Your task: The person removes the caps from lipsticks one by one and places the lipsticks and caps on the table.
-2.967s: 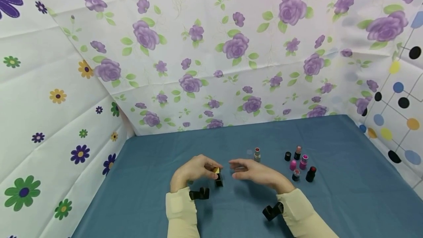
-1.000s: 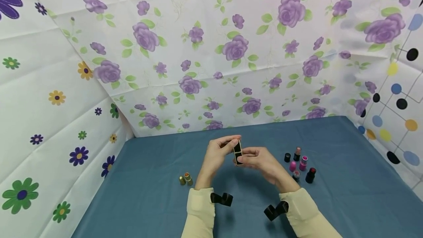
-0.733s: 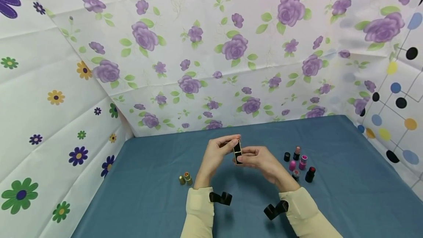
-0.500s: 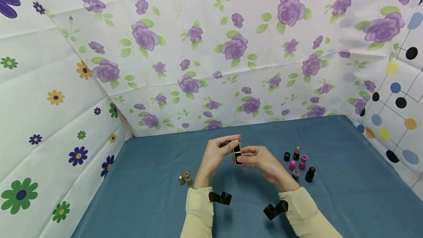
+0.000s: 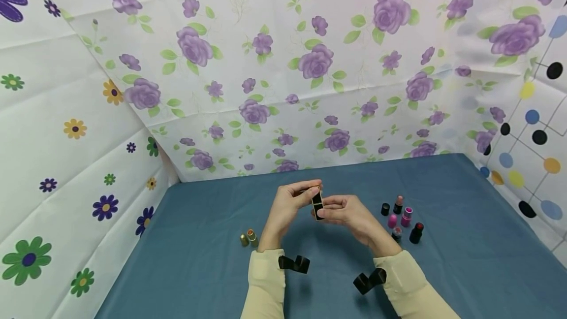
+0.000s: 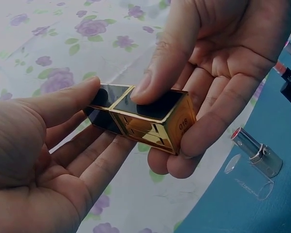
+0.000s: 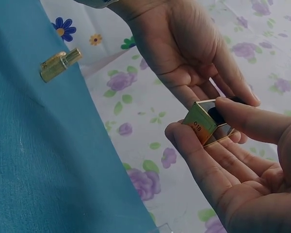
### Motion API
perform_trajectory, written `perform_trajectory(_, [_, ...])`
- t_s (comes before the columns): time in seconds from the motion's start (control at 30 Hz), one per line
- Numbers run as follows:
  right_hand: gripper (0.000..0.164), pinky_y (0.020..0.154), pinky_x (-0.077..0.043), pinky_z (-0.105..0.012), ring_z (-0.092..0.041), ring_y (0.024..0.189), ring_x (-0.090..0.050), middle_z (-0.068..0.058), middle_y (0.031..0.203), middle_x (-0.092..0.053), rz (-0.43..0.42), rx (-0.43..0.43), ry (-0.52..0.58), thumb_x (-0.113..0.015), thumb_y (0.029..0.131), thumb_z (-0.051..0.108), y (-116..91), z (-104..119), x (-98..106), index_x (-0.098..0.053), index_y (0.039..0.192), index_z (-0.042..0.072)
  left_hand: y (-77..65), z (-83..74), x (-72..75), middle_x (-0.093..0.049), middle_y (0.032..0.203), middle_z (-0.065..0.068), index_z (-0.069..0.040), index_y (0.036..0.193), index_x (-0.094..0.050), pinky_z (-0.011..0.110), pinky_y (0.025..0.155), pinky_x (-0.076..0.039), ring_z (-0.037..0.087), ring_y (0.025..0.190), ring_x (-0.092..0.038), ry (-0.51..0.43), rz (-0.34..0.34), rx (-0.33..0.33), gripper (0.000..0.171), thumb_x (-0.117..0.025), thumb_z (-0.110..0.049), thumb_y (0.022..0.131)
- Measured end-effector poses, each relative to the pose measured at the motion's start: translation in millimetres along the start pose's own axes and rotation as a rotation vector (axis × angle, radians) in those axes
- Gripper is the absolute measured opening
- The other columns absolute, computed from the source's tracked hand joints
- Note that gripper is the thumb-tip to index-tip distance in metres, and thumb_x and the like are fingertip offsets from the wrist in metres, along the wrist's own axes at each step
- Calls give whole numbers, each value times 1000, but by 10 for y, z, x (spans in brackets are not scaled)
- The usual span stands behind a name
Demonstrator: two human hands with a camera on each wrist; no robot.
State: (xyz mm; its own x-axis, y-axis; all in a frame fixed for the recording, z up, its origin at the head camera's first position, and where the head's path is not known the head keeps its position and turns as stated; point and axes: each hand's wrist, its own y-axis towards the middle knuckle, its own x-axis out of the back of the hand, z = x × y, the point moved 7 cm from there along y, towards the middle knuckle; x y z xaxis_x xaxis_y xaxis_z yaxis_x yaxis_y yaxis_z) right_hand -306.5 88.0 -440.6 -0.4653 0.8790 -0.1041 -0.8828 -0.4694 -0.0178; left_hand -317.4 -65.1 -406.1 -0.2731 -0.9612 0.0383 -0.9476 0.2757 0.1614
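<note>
Both hands hold a square black-and-gold lipstick tube (image 5: 317, 204), raised in front of the body. Its black cap and base meet at a gold band. My left hand (image 5: 285, 210) pinches the upper end between thumb and fingers. Lower down, my right hand (image 5: 347, 213) grips the other end, its thumb pressed on a black face. The left wrist view shows the tube's gold end (image 6: 183, 124) printed with a small number, against the right fingers. Part of the cap is hidden by the left thumb (image 6: 72, 101).
Left on the blue tabletop (image 5: 199, 270) stand a gold lipstick (image 5: 252, 238) and its gold cap (image 5: 244, 239). Several uncapped lipsticks stand right, including a pink one (image 5: 406, 216) and a black one (image 5: 416, 233). A silver lipstick (image 6: 262, 155) and clear cap (image 6: 250, 182) stand behind the right hand.
Since the earliest frame, my left hand has lifted the black-and-gold piece up and to the right, and my right hand has taken hold of it. Over the last second, hands and tube barely move.
</note>
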Motion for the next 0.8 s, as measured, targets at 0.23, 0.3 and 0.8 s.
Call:
perform_trajectory(0.23, [51, 102, -55, -45, -27, 111, -73, -21, 122, -73, 12, 3, -7, -73, 100, 17, -2, -5, -12, -58, 139, -13, -5, 4, 16, -73, 127, 12, -6, 133, -72, 45, 108, -51, 24, 118, -69, 5, -11, 5, 35, -72, -22, 101])
perform_trajectory(0.3, [50, 102, -55, -45, -27, 111, -73, -21, 121, -73, 18, 0, -12, -73, 101, 17, -2, -13, -17, -59, 138, -13, -6, 3, 20, -73, 127, 12, -5, 132, -73, 45, 107, -51, 24, 118, -69, 4, -16, 5, 35, -72, -21, 101])
perform_trajectory(0.8, [55, 99, -57, -45, -28, 108, -74, -25, 125, -70, 1, -21, -130, -76, 98, 19, -32, 71, 78, -58, 138, -14, 0, -35, -63, -73, 125, 14, -4, 129, -74, 43, 104, -54, 26, 117, -70, -51, -72, -28, 32, -72, -18, 101])
